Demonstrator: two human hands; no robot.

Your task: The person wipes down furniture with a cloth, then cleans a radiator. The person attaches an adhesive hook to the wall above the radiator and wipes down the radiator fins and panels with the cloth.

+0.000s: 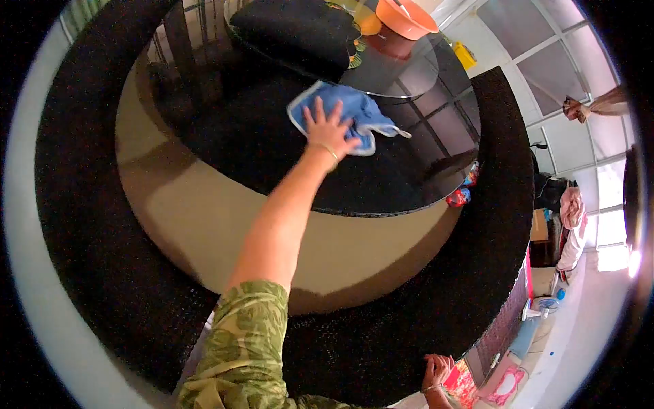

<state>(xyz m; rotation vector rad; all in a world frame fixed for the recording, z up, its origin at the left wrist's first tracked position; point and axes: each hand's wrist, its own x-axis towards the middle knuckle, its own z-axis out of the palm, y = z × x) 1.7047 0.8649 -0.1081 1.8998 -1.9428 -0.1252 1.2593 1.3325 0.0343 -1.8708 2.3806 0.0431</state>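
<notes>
My left hand (328, 129) lies spread and palm down on a blue cloth (351, 105) with a pale edge and a small loop at its right corner. Its fingers are apart and press the cloth onto a glossy black round table (259, 160). A thin bracelet circles the left wrist, and a camouflage sleeve covers the upper arm. Low on the right, my right hand (438, 372) rests at the edge of the black curved seat (381, 347), fingers extended on it and nothing seen in them.
A raised glass turntable (409, 78) on the table carries an orange basin (407, 19) and a dark cloth (293, 34). Red and blue packets (459, 198) sit by the table's right edge. A pink tissue pack (505, 384) and a small fan (545, 305) stand beyond the seat.
</notes>
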